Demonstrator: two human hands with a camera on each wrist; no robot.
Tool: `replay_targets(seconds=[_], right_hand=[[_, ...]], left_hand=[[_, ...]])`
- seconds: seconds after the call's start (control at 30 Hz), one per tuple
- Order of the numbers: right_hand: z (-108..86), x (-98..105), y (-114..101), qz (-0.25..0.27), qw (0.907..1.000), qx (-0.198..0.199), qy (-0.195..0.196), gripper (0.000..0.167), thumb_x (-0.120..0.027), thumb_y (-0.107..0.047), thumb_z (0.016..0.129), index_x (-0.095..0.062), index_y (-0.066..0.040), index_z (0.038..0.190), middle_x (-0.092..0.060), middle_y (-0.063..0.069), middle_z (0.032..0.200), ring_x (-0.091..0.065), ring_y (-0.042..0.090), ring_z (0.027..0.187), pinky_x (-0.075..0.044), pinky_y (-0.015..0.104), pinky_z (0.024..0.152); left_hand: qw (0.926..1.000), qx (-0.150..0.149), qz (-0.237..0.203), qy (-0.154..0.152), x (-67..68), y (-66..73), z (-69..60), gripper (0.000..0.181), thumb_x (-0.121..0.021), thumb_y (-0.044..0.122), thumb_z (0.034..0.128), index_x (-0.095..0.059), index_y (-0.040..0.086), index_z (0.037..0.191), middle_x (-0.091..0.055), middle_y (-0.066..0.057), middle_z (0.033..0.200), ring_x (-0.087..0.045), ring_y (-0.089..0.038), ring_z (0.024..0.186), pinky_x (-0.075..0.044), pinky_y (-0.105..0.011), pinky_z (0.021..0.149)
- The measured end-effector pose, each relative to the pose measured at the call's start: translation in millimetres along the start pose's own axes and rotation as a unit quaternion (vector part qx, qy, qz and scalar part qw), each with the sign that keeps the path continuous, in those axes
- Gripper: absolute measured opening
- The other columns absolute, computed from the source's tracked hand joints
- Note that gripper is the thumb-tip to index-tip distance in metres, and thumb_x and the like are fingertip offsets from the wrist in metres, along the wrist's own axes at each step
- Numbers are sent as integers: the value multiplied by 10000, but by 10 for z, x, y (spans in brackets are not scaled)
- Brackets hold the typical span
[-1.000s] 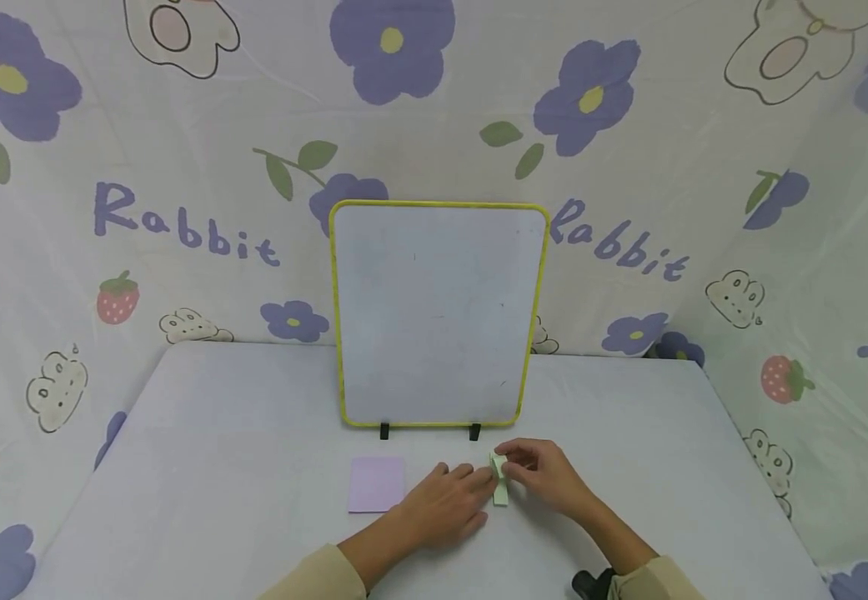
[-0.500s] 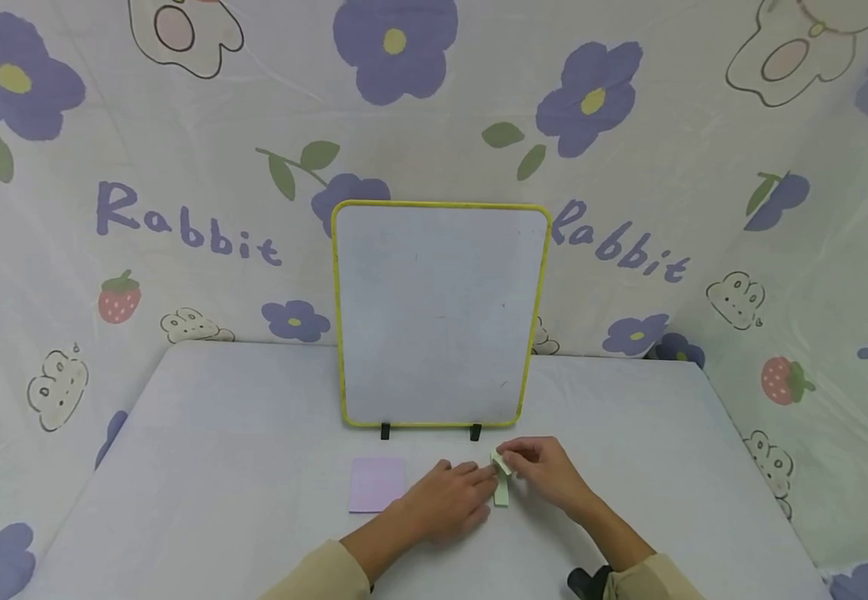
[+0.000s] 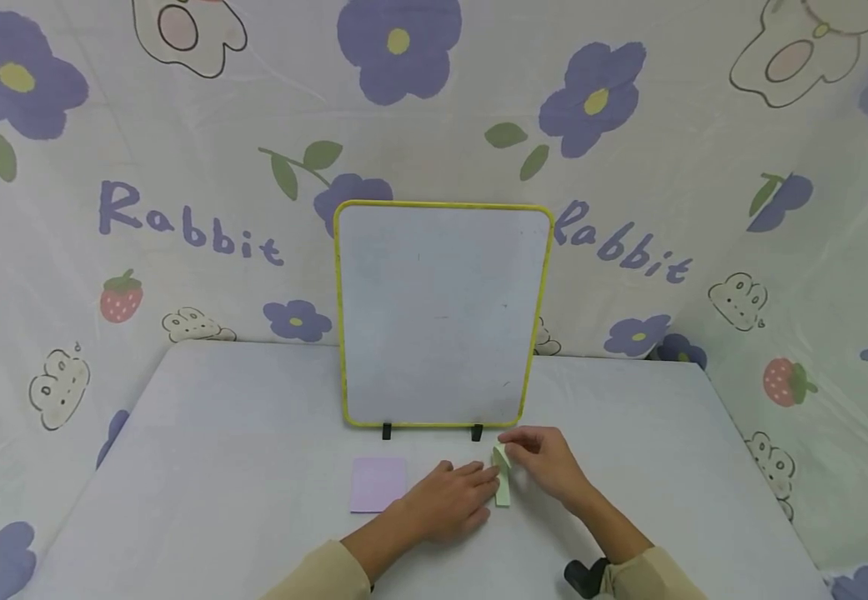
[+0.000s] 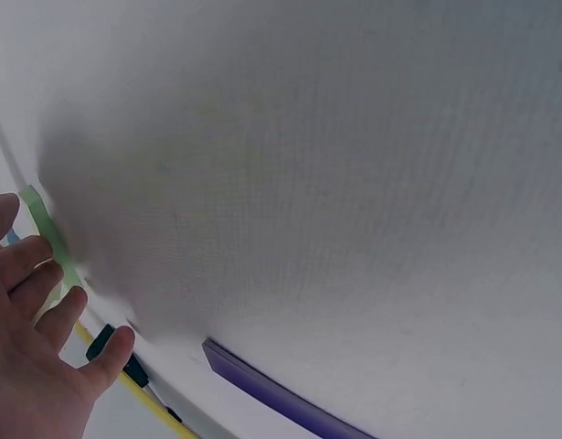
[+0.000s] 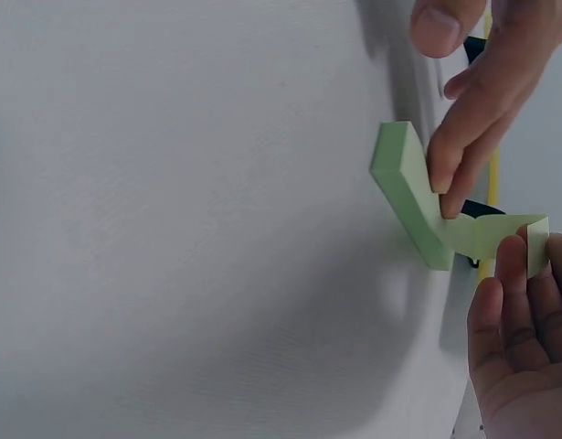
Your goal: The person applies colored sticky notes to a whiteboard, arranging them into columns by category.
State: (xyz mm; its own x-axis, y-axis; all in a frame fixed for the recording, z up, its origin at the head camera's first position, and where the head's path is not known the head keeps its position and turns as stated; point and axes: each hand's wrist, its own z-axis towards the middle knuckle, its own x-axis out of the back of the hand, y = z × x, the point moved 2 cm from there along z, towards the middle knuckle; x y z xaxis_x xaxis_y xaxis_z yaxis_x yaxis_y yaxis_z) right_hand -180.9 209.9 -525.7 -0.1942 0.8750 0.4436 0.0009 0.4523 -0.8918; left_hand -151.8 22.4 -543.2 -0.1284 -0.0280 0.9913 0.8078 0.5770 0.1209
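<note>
A narrow pad of green sticky notes (image 3: 503, 495) lies on the white table in front of the whiteboard. My left hand (image 3: 450, 502) rests beside it, and in the right wrist view its extended fingertips press on the pad's top (image 5: 425, 174). Between thumb and fingers, my right hand (image 3: 551, 468) pinches the end of the top green sticky note (image 5: 500, 236). That note curves up off the pad, its far end still joined to it. In the left wrist view the left hand (image 4: 43, 338) hides part of the green pad (image 4: 47, 224).
A square purple sticky-note pad (image 3: 378, 484) lies left of my left hand. Behind both pads a yellow-edged whiteboard (image 3: 437, 317) stands on black feet (image 3: 386, 431). A patterned cloth (image 3: 201, 142) hangs behind the table.
My right hand has moved slightly up and away, lifting the green note's pinched end further off the pad. The left hand has stayed nearly in place.
</note>
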Motion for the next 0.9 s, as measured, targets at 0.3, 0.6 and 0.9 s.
replay_targets(seconds=[0.3,0.6,0.9], right_hand=[[62,27,-82,2,9996,278,49,177,-631,-1,938,-729,7,1085,-714,137,1091,-665,213,972,-521,220,784],[155,100,-307,-95,9950,860,497,170,-644,27,922,-719,15,1073,-703,143,1028,-667,214,900,-527,218,756],[256,204,-598,455,9873,1253,860,185,-648,25,926,-700,52,1102,-686,207,1088,-704,217,879,-529,194,709]], left_hand=[[10000,-12,36,54,12,1,3,435,-469,338,1045,-546,160,1434,-464,26,1522,-431,-183,1396,-460,-422,987],[9995,142,-273,40,25,5,38,393,-473,334,1042,-583,158,1376,-492,9,1497,-438,-194,1390,-459,-427,993],[9983,250,-519,25,53,9,65,373,-475,317,1041,-604,152,1349,-508,13,1482,-442,-182,1385,-463,-435,997]])
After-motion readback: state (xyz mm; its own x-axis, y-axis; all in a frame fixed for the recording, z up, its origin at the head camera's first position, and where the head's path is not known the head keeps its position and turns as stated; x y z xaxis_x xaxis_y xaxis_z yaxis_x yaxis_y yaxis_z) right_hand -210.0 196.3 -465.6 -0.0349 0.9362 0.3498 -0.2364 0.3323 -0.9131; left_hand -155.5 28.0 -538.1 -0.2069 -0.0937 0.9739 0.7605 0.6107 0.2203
